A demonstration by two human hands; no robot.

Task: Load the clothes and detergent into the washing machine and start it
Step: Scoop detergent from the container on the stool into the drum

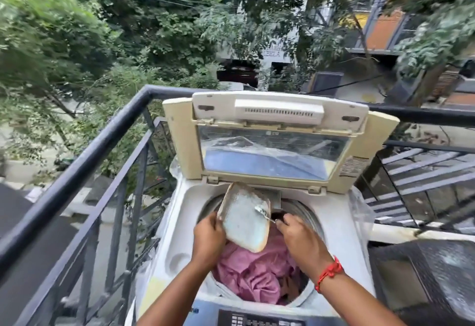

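Observation:
A top-loading washing machine (180, 222) stands open, its lid (277, 135) raised upright at the back. Pink clothes (254, 271) fill the drum. My left hand (209, 239) grips a tilted container of whitish-blue detergent powder (244, 220) over the drum opening. My right hand (298, 235) holds a small metal spoon (264, 213) whose bowl rests in the powder at the container's right side. The control panel (259, 319) shows at the bottom edge.
A black metal railing (102, 140) runs along the left and behind the machine, with trees and a street below. More railing bars (416, 171) stand to the right. A dark speckled surface (442, 274) lies at the right of the machine.

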